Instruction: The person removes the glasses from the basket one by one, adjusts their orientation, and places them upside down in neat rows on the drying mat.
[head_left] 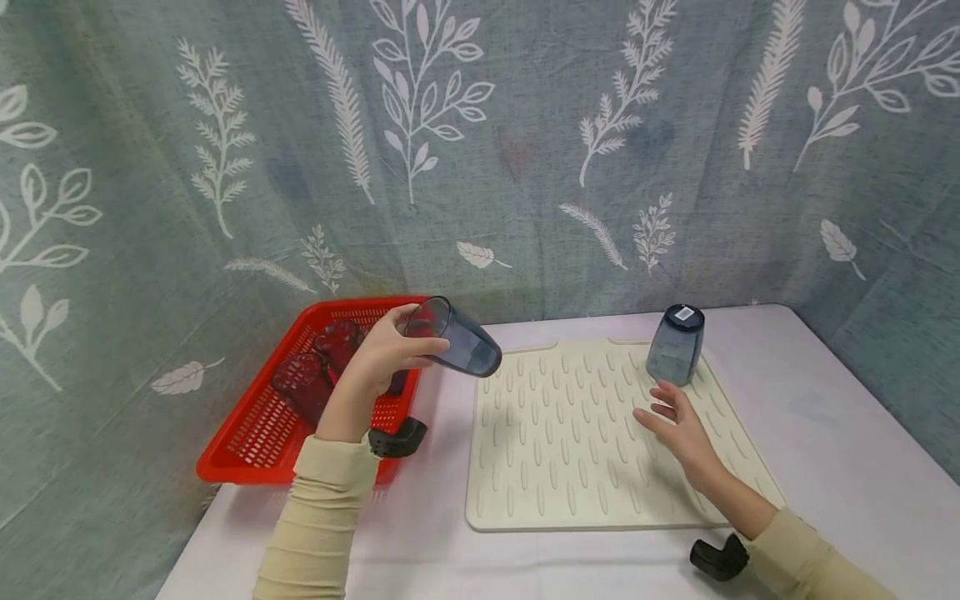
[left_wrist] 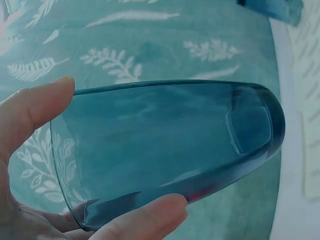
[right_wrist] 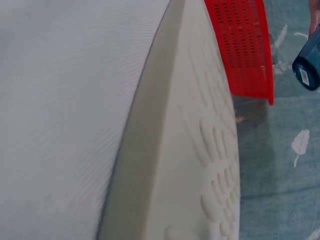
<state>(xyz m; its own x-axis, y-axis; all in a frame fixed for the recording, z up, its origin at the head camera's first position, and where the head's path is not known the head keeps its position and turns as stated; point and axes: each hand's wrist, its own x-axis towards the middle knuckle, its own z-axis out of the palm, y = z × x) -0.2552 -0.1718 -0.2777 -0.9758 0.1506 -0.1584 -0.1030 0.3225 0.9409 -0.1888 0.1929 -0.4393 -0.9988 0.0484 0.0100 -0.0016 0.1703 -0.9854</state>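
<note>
The left hand (head_left: 382, 354) grips a blue tumbler (head_left: 453, 337) round its open end, thumb and fingers curled on the wall, holding it tipped sideways in the air between the red basket (head_left: 255, 442) and the ribbed mat (head_left: 570, 467). It looks light, stiff and smooth, probably slippery; the wall near the rim seems the safest hold. The right hand (head_left: 678, 429) hovers spread over the mat, near a second tumbler (head_left: 675, 346) standing upside down. Dark red cups (head_left: 318, 367) lie in the basket on the worktop (head_left: 825, 442)

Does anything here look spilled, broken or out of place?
Nothing stands out. The left hand holds a blue-grey tumbler on its side in the air. A matching tumbler stands upside down on the cream drying mat. Dark red cups lie in the red basket. No spill or damage shows.
</note>
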